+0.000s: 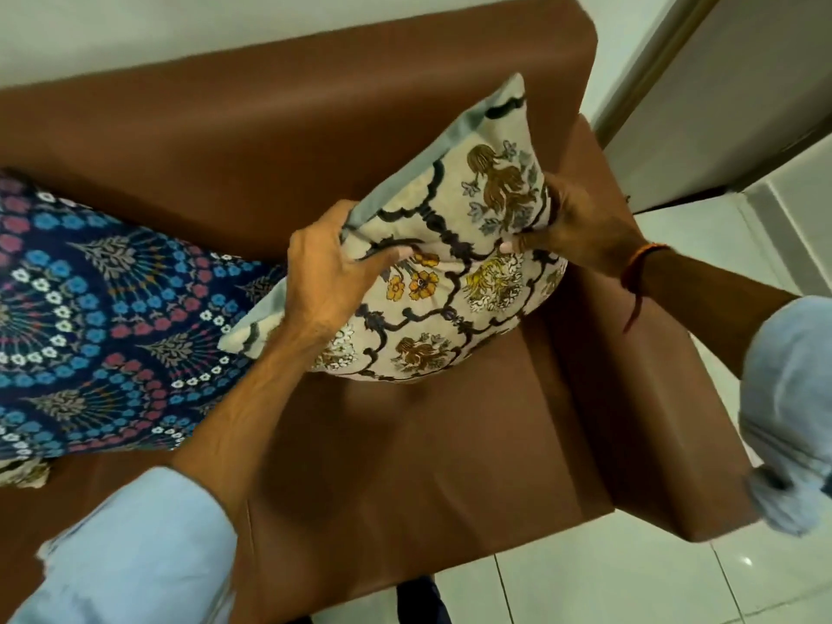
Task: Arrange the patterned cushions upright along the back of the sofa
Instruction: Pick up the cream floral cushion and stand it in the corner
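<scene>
A cream cushion (454,272) with yellow and brown flowers and a dark lattice pattern hangs tilted above the right end of the brown sofa (405,466). My left hand (328,272) grips its left edge and my right hand (572,218) grips its right edge. A dark blue cushion (103,322) with blue, pink and white flowers leans against the sofa back (270,141) at the left. A corner of another pale patterned cushion (22,472) peeks out under it.
The sofa's right armrest (653,376) runs along the right side. Beyond it lie white floor tiles (630,578) and a door frame (653,74). A white wall (225,29) stands behind the sofa.
</scene>
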Motion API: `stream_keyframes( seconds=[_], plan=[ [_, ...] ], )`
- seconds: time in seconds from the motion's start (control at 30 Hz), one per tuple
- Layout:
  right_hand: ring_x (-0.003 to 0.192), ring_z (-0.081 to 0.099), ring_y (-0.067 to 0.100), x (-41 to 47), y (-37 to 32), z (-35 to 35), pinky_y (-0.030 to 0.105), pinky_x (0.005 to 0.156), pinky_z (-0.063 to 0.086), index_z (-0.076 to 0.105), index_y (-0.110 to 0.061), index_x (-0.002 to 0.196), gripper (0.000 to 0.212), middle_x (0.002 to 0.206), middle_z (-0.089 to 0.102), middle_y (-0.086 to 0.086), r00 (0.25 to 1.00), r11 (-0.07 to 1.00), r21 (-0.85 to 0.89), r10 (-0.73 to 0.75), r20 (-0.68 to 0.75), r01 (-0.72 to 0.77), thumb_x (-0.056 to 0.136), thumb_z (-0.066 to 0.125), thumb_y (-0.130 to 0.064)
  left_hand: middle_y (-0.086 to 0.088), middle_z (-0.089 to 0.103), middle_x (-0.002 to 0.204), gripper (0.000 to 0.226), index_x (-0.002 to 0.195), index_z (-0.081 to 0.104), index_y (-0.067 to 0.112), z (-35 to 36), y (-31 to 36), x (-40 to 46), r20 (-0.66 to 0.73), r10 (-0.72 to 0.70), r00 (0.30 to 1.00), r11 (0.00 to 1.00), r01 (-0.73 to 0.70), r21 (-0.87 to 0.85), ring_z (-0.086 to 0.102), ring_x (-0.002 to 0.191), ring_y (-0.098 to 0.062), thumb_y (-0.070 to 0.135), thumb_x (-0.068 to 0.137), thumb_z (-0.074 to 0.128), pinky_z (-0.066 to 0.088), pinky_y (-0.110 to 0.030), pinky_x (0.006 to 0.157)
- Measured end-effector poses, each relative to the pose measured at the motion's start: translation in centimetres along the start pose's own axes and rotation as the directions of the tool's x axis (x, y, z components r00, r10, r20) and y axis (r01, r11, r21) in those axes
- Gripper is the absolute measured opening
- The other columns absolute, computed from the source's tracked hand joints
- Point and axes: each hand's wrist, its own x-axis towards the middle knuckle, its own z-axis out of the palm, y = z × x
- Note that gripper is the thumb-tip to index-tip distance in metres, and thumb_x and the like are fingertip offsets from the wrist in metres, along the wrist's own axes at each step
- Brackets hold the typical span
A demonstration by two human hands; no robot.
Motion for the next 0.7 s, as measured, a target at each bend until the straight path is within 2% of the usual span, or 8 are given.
stream_keyframes(
  seconds=[0.07, 0.17, 0.23, 0.3, 0.43, 0.53, 0.6, 0.7],
  plan=[
    [0.126, 0.068, 0.005, 0.5, -0.4, -0.2, 0.026, 0.108, 0.057, 0.053, -0.011, 0.146, 0.072, 0.138, 0.07, -0.004, 0.999, 0.999, 0.002, -0.045, -0.015, 0.045, 0.081, 0.085, -0.007, 0.01, 0.075, 0.099, 0.051, 0.116, 0.07, 0.015, 0.1, -0.9, 1.5, -0.011, -0.003, 1.0, 0.999, 0.003, -0.034, 0.074, 0.091, -0.01, 0.04, 0.077, 0.091, 0.065, -0.037, 0.079],
    [0.119, 0.073, 0.006, 1.3, -1.2, 0.9, 0.02, 0.096, 0.061, 0.054, -0.003, 0.144, 0.063, 0.135, 0.072, 0.003, 0.994, 0.992, 0.068, -0.105, 0.002, 0.104, 0.086, 0.081, -0.005, 0.02, 0.072, 0.095, 0.044, 0.114, 0.071, 0.015, -0.3, -2.8, 3.6, -0.038, -0.011, 0.999, 0.996, 0.008, -0.09, 0.07, 0.081, 0.01, 0.041, 0.082, 0.088, 0.061, -0.019, 0.073],
    [0.124, 0.072, 0.018, 2.0, -1.8, 1.6, 0.028, 0.1, 0.061, 0.052, 0.004, 0.142, 0.062, 0.139, 0.069, 0.012, 0.989, 0.984, 0.097, -0.145, -0.029, 0.147, 0.088, 0.08, -0.005, 0.02, 0.07, 0.094, 0.043, 0.115, 0.071, 0.012, -0.4, -4.0, 4.5, -0.067, -0.012, 0.998, 0.998, 0.008, -0.059, 0.065, 0.077, 0.015, 0.042, 0.086, 0.083, 0.056, -0.011, 0.07],
    [0.124, 0.071, 0.025, 2.6, -2.2, 2.0, 0.04, 0.103, 0.061, 0.051, 0.009, 0.135, 0.059, 0.137, 0.069, 0.016, 0.985, 0.987, 0.03, -0.153, -0.083, 0.156, 0.089, 0.081, -0.013, 0.012, 0.071, 0.097, 0.044, 0.117, 0.07, 0.009, -0.1, -4.8, 4.7, -0.103, -0.001, 0.995, 1.0, 0.0, -0.012, 0.064, 0.078, 0.012, 0.044, 0.091, 0.078, 0.054, -0.01, 0.07],
    [0.119, 0.062, 0.033, 3.8, -0.3, 3.0, 0.056, 0.099, 0.054, 0.051, 0.001, 0.124, 0.064, 0.127, 0.066, 0.013, 0.977, 0.957, -0.275, -0.14, -0.16, 0.092, 0.089, 0.077, -0.045, -0.012, 0.064, 0.122, 0.046, 0.131, 0.06, 0.003, 1.7, -6.3, 3.9, -0.107, 0.081, 0.991, 0.979, -0.059, 0.197, 0.061, 0.112, -0.024, 0.041, 0.105, 0.061, 0.053, -0.04, 0.096],
    [0.12, 0.049, 0.018, 3.1, 1.5, 4.7, 0.049, 0.106, 0.049, 0.047, -0.013, 0.142, 0.072, 0.133, 0.053, 0.0, 0.92, 0.944, -0.314, -0.207, -0.332, 0.099, 0.094, 0.057, -0.065, -0.013, 0.057, 0.134, 0.042, 0.138, 0.056, 0.007, 2.5, -6.2, 2.7, -0.24, 0.177, 0.955, 0.938, -0.09, 0.334, 0.052, 0.123, -0.027, 0.037, 0.109, 0.052, 0.046, -0.046, 0.103],
    [0.14, 0.042, 0.016, 2.4, 3.0, 6.5, 0.046, 0.121, 0.039, 0.035, -0.018, 0.158, 0.076, 0.157, 0.042, 0.001, 0.831, 0.924, -0.359, -0.301, -0.467, 0.133, 0.099, 0.047, -0.065, -0.014, 0.05, 0.145, 0.043, 0.143, 0.051, 0.012, 3.3, -5.6, 1.3, -0.302, 0.28, 0.911, 0.898, -0.138, 0.417, 0.046, 0.134, -0.027, 0.035, 0.107, 0.054, 0.041, -0.052, 0.111],
    [0.162, 0.021, 0.022, 1.6, 4.9, 10.8, 0.051, 0.132, 0.021, 0.02, -0.019, 0.166, 0.077, 0.175, 0.019, 0.003, 0.749, 0.862, -0.493, -0.404, -0.525, 0.12, 0.104, 0.038, -0.06, -0.011, 0.031, 0.163, 0.058, 0.156, 0.034, 0.018, 6.5, -4.9, -1.0, -0.098, 0.435, 0.895, 0.764, -0.31, 0.566, 0.033, 0.151, -0.03, 0.044, 0.106, 0.049, 0.023, -0.066, 0.123]
  ],
)
